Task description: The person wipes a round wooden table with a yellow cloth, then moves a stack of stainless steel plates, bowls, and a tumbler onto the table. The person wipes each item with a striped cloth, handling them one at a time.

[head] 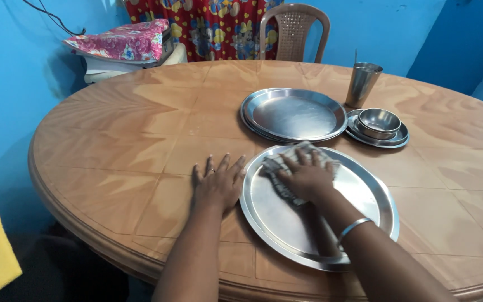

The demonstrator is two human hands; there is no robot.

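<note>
Head view: right hand (pixel 307 177) presses a checked cloth (pixel 279 168) flat onto the near steel plate (pixel 364 193), fingers spread over it. Left hand (pixel 218 183) lies open, fingers splayed, on the wooden table (pixel 113 151), touching that plate's rim. Beyond sit stacked plates (pixel 294 114), a bowl (pixel 378 123) and a tumbler (pixel 362 84)
</note>
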